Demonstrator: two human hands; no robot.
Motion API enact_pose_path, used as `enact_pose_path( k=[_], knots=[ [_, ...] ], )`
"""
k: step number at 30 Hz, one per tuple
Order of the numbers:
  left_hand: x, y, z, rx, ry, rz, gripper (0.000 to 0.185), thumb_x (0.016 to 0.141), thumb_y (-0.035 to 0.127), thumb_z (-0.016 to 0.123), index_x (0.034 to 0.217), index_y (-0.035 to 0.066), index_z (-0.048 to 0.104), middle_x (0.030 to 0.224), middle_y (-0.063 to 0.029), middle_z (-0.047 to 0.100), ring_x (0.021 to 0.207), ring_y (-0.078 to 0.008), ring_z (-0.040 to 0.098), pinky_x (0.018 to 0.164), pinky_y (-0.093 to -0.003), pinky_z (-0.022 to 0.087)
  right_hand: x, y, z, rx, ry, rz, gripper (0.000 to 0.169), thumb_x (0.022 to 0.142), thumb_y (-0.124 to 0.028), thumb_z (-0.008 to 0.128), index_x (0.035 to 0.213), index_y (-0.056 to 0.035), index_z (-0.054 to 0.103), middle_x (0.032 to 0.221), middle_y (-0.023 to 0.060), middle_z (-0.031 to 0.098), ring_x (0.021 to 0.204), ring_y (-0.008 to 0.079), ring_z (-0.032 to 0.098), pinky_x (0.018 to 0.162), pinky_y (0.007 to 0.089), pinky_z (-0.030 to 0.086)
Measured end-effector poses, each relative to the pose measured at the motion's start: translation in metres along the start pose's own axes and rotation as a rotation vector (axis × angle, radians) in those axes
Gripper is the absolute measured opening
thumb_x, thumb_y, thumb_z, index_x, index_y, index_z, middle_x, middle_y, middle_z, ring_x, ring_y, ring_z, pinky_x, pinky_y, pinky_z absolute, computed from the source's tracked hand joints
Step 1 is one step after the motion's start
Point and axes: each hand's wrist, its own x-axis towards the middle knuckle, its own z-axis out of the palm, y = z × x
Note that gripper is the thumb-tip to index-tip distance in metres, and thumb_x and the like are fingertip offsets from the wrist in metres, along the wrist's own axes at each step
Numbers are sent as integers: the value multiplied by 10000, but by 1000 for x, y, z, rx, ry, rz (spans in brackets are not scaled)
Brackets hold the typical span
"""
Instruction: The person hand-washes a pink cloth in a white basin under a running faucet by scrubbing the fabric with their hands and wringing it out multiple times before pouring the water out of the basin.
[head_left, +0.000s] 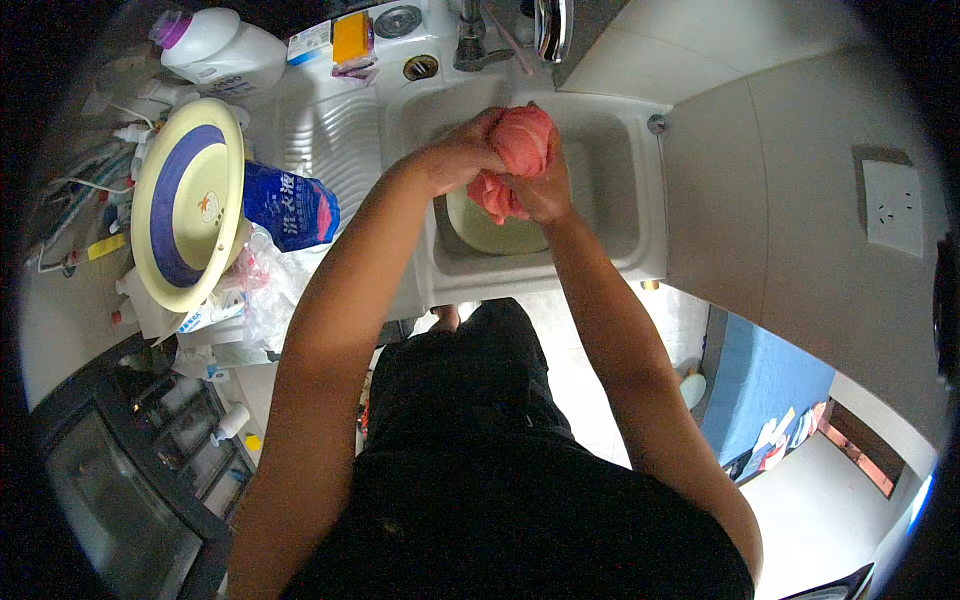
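A bunched, twisted red cloth (523, 139) is gripped between both of my hands above the sink (611, 187). My left hand (466, 154) holds it from the left side. My right hand (547, 187) grips it from the right, lower down, with some fingers hidden by the cloth. A loose end of the cloth hangs out between the hands. Below them, a pale yellow-green basin (487, 232) sits in the sink, partly covered by my hands and the cloth.
Left of the sink, a yellow basin with a purple band (234, 187) leans on its side by a blue detergent pouch (292, 206). A white bottle (225, 52), a yellow sponge (351, 37) and a faucet (470, 37) line the back. A tiled wall (720, 195) borders the right.
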Motion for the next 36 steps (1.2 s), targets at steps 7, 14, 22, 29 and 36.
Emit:
enact_pose_path(
  k=[7, 14, 22, 29, 36],
  knots=[
    [-24, -38, -20, 729, 286, 135, 1280, 601, 335, 958, 1598, 52, 207, 1557, -213, 397, 1436, -350, 411, 1206, -455, 308, 3, 25, -20, 406, 326, 340, 382, 886, -63, 642, 1259, -50, 563, 1059, 91, 681, 964, 244, 679, 898, 392, 565],
    [8, -69, -3, 636, 104, 242, 1249, 495, 321, 1007, 1527, 50, 357, 1421, -177, 549, 1336, -286, 512, 1151, -404, 390, 3, 16, 0, 931, 227, 506, 375, 914, -138, 606, 1274, -43, 569, 1232, 134, 645, 1111, 285, 651, 949, 411, 547],
    [21, -52, -24, 471, 29, -326, 739, 691, 214, 896, 1337, 68, 567, 1194, -83, 689, 1050, -240, 672, 951, -365, 552, -42, 24, -32, -531, -36, 65, 897, 796, -222, 701, 1571, -56, 283, 1523, 195, 435, 1421, 410, 397, 1178, 517, 318],
    [19, -48, -29, -167, -121, -708, 637, 752, 136, 837, 1335, 87, 584, 1119, -103, 708, 938, -238, 692, 857, -420, 599, -28, 77, -77, -1110, 187, -766, 844, 744, -206, 787, 1509, -152, 436, 1500, 295, 439, 1401, 519, 397, 1147, 653, 318],
    [38, -49, -29, -91, -374, -874, 508, 781, 256, 844, 1204, 71, 632, 980, -74, 697, 823, -212, 681, 759, -396, 594, 28, 36, -104, -1273, -256, -925, 642, 834, -228, 737, 1424, -117, 509, 1496, 205, 501, 1373, 424, 493, 1120, 611, 392]
  ],
)
